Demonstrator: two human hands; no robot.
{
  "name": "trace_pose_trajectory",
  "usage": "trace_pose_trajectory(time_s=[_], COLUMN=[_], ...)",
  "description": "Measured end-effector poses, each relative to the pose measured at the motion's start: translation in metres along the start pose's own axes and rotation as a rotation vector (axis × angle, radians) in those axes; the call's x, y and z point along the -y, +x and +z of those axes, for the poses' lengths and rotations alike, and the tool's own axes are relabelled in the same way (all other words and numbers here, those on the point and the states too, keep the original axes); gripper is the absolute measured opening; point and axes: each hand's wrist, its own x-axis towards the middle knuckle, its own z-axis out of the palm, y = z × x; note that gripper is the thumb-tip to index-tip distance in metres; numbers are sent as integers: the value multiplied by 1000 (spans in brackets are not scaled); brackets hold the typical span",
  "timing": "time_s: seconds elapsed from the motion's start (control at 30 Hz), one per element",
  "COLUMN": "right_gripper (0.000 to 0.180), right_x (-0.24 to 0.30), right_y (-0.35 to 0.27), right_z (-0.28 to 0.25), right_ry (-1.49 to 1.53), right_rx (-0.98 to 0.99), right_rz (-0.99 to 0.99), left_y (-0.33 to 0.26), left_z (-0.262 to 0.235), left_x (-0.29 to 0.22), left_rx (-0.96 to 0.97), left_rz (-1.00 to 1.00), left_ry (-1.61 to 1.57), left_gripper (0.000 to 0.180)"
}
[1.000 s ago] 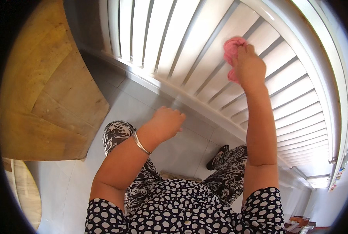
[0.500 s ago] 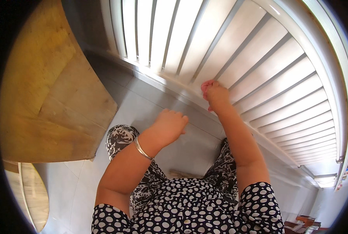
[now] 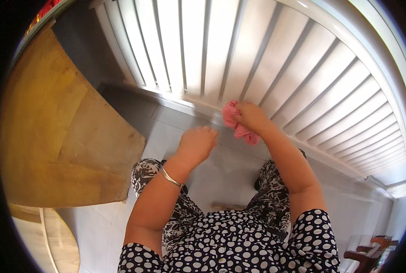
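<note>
Pink cloth is gripped by the right hand against the white slatted shutter, centre frame; the left hand is held loosely curled, empty.

Slatted shutter ahead, wooden table left; right hand with cloth at shutter base, left hand beside.

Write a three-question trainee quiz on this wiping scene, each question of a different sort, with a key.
1. True or false: the right hand grips a pink cloth.
2. The left hand is: A) holding the cloth, B) empty, loosely curled, C) gripping a slat.
3. Fill in: the cloth is near the bottom of the white ___ shutter.

Key: 1 true; 2 B; 3 slatted.
</note>
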Motion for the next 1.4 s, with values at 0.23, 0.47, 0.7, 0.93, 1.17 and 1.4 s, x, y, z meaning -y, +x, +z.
trace_pose_trajectory(time_s=[0.23,0.47,0.7,0.93,1.17,1.4], right_gripper=[28,37,40,43,45,44], right_x=[38,77,80,85,70,60], right_y=[-51,-55,-52,-68,-81,-92], right_z=[-35,-15,-8,-26,-37,-23], right_ry=[275,361,869,1263,952,821], right_rx=[-347,-414,-456,-336,-225,-389], right_rz=[36,-79,-314,-281,-85,-238], left_y=[10,6,12,41,124,195], left_z=[-11,12,-4,-18,-171,-150], left_x=[-5,-22,-10,0,-8,-5], left_rx=[-163,-51,-107,-615,-1226,-1385], left_rz=[-175,-137,-370,-411,-23,-39], left_ry=[-687,-1397,-1362,-1140,-810,-244], left_gripper=[24,63,68,58,45,44])
